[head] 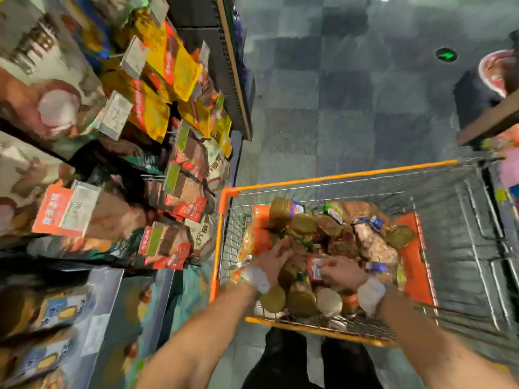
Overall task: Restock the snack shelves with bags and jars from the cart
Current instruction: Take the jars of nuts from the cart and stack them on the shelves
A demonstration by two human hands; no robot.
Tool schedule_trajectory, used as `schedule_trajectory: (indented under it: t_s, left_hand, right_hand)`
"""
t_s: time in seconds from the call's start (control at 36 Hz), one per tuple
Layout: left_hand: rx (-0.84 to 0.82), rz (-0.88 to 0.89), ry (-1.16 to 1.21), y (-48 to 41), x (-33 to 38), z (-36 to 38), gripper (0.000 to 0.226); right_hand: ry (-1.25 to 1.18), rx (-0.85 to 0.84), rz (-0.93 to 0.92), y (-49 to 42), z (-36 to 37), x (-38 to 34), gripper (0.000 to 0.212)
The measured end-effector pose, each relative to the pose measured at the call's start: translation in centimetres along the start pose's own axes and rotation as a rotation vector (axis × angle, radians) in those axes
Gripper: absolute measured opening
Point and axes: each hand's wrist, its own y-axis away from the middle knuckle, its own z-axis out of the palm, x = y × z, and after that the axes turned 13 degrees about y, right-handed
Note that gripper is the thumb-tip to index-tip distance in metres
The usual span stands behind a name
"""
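Your left hand [273,259] sat on jars [302,224] in the cart [337,176], grip unclear; right hand [341,272] pinched a red packet [315,269].

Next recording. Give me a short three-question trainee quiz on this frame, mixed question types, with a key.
1. True or false: the left hand and the right hand both reach into the cart.
2. The snack shelves stand on the person's: A) left B) right C) far side of the cart.
3. Fill in: the cart's rim is coloured ____.

Key: 1 true; 2 A; 3 orange.
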Motion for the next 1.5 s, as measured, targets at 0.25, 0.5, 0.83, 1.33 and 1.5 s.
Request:
schedule_trajectory:
  t_s: [0.25, 0.5, 0.83, 1.33, 1.5]
  left_hand:
    - [-0.031, -0.034, -0.162, -3.5, -0.3, 2.1, 0.077]
    - [0.018, -0.047, 0.485, -4.6, -2.7, 1.5, 0.075]
    - [0.214, -0.553, 1.486, -7.7, 2.9, 1.0, 0.042]
    - [0.036, -0.455, 1.337, -13.6, 12.4, 4.6, 0.094]
    - [0.089, -0.458, 1.403, -13.5, 11.3, 5.8, 0.050]
  right_hand:
    - [-0.026, -0.119, 0.046, -3.9, 0.8, 0.9, 0.030]
    - [0.064, -0.106, -0.210, -4.7, -0.2, -0.2, 0.077]
    - [-0.231, -0.182, -0.188, -4.9, -4.0, 2.9, 0.070]
    - [0.490, 0.069, 0.167, -3.2, -8.4, 15.5, 0.065]
    - [0.618, 0.006, 0.289, -3.6, -5.4, 17.9, 0.081]
